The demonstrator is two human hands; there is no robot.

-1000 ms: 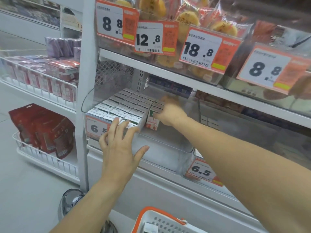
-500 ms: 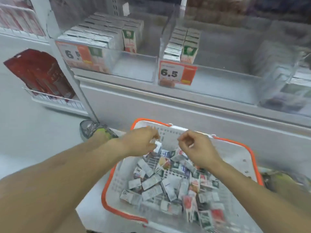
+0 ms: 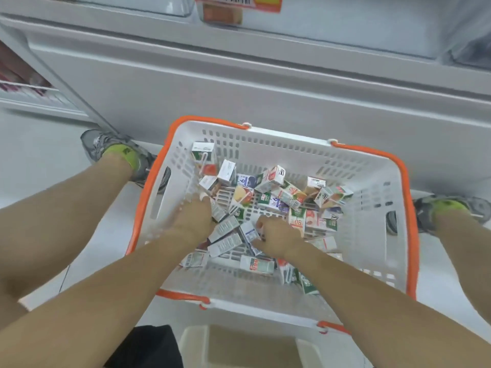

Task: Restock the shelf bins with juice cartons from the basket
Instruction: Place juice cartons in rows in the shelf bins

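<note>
Looking down from my head, I see the basket on the floor between my feet, white slatted plastic with an orange rim, its long side running left to right in front of the base of the shelf unit. Both my arms reach down into it.

The juice cartons lie in a loose heap across the basket floor, mostly in the middle and toward the far wall. They point every way: one carton stands nearly upright against the far left corner, long axis vertical, while most lie flat on their sides. A white and green carton near the front lies with its long axis left to right. Two grey-white ones between my hands lie side by side, tilted, their long axes running from lower left to upper right.

My left hand is down among the cartons at the left of the heap, knuckles up, fingers reaching into the pile. It is blurred, and I cannot tell whether it has closed on anything.

My right hand sits just right of it, fingers curled tight around a small white carton with blue print, whose long axis runs roughly up and away from me.

At the top edge, an orange price tag hangs on a shelf bin. My left shoe touches the basket's left side; my right shoe is just beside the right one.
</note>
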